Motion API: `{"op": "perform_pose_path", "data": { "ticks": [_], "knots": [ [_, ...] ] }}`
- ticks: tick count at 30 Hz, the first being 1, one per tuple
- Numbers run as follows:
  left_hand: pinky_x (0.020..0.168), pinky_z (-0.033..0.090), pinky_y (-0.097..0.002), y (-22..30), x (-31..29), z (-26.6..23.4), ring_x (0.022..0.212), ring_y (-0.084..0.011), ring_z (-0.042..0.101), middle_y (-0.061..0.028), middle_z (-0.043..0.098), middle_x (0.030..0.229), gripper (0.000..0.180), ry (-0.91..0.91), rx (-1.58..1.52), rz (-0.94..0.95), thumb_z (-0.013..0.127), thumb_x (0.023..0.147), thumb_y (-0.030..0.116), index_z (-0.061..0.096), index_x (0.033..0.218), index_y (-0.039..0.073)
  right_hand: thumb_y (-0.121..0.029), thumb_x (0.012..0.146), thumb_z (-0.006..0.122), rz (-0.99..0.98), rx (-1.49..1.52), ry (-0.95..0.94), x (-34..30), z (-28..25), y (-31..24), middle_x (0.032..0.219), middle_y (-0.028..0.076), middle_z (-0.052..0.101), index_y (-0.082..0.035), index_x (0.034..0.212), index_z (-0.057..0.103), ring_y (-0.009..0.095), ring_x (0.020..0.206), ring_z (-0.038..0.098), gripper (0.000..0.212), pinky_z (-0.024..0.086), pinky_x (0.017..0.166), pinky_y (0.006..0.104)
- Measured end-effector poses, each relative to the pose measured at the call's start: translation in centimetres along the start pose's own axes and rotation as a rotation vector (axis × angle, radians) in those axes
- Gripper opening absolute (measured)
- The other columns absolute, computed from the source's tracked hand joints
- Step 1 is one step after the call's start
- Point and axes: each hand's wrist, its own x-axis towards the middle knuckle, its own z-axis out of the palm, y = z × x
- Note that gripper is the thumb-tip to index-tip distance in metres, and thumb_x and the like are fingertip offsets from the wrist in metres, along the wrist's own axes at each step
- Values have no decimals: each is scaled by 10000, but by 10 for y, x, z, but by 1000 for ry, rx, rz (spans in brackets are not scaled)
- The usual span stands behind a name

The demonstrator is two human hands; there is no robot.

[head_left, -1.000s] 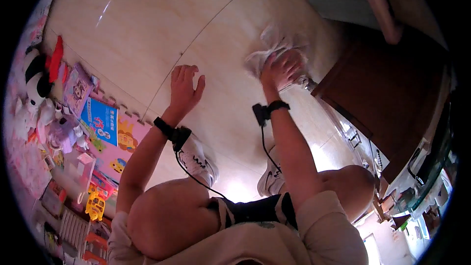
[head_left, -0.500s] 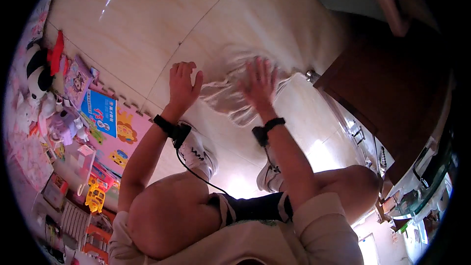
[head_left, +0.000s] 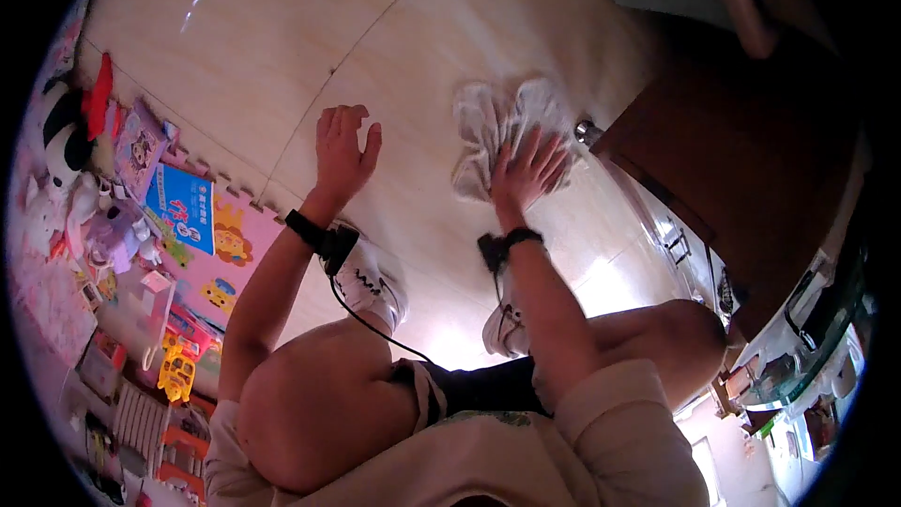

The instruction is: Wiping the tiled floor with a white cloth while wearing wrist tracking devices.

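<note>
My right hand [head_left: 528, 172] lies flat with spread fingers on a crumpled, pale grey-white cloth [head_left: 481, 122] on the tiled floor [head_left: 394, 66]. The cloth fans out beyond my fingertips, and part of it is covered by the palm. To the left my left hand [head_left: 343, 155] is over the floor, apart from the cloth. Its thumb stands away from slightly bent fingers, and nothing shows in it. A black strap with a small dark device is round each wrist.
A dark brown wooden furniture panel [head_left: 723, 178] stands at the right, with a shiny round metal foot [head_left: 586, 131] close to the cloth. Leftward are a pink foam mat [head_left: 246, 225], a blue booklet [head_left: 188, 211], a panda plush [head_left: 66, 136] and a yellow toy bus [head_left: 175, 371]. My shoes [head_left: 371, 282] are near my hands.
My right hand has shifted right and slightly nearer. The cloth has moved right and bunched into a more compact shape. My left hand has barely moved.
</note>
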Motion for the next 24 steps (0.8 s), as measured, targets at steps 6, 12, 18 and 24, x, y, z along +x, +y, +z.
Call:
{"op": "perform_pose_path", "data": {
  "ticks": [6,12,18,24],
  "knots": [
    [852,434,-456,5,-2,11,933,-318,539,-109,579,946,233,-10,-32,-14,724,945,117,591,1124,48,-463,1002,614,-231,59,-287,-110,-17,-13,1703,250,324,-134,1546,564,578,1584,177,637,171,1254,736],
    [866,442,-456,1,-15,-7,940,-324,563,-102,602,956,237,-18,31,-30,729,938,131,607,1128,60,-597,942,664,-323,90,-146,29,-8,-56,1702,146,386,-260,1574,546,475,1594,258,726,195,1266,693],
    [878,459,-448,3,-18,-4,940,-315,583,-103,627,985,226,29,37,-64,733,935,133,621,1117,61,-730,971,536,-207,26,108,183,22,-47,1751,137,315,-283,1678,379,469,1611,224,851,118,1272,700],
    [890,488,-450,-1,-48,-42,984,-334,622,-115,664,1017,209,59,54,-111,696,972,107,663,1171,50,-747,961,520,-566,-301,-52,140,19,-128,1759,82,320,-329,1681,375,459,1618,217,846,66,1264,726]
  ]
}}
